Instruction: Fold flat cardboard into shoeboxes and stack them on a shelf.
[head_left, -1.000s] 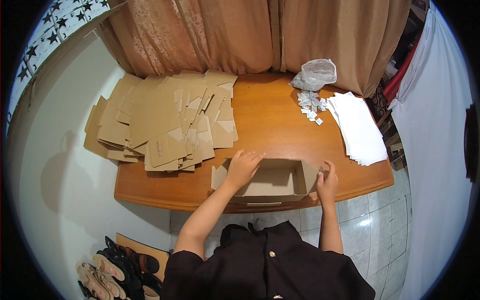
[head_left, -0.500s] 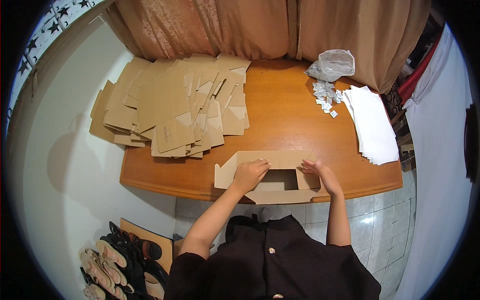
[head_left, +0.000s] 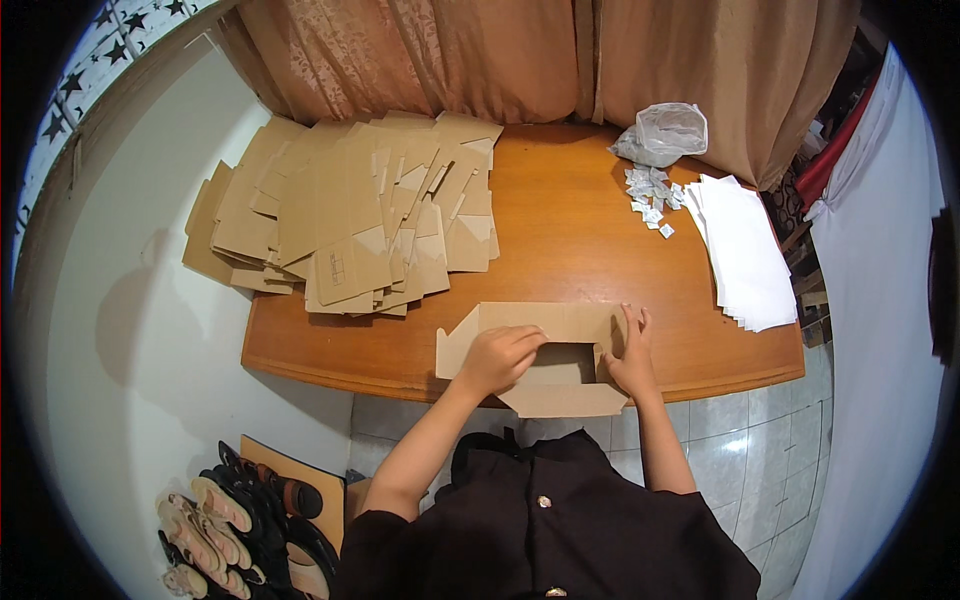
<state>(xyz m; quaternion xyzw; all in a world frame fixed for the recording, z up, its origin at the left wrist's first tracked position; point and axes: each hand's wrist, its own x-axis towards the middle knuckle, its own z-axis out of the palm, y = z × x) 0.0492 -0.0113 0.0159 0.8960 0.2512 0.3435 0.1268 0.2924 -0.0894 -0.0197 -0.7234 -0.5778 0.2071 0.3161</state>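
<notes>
A half-folded brown cardboard box point(head_left: 545, 325) sits at the near edge of the wooden table point(head_left: 560, 240), its front flap hanging over the edge. My left hand point(head_left: 497, 358) presses down on the box's left side with its fingers curled over the wall. At the box's right end, my right hand point(head_left: 633, 350) holds the side wall, fingers upright against it.
A big heap of flat cardboard blanks point(head_left: 350, 215) covers the table's left part. A stack of white sheets point(head_left: 745, 250), small white packets point(head_left: 650, 195) and a clear plastic bag point(head_left: 665, 130) lie at the right. Curtains point(head_left: 520, 50) hang behind. Shoes point(head_left: 235, 520) lie on the floor.
My left hand has moved from the box's far left edge onto its left wall, and the box's sides have been folded up further. The view has shifted slightly.
</notes>
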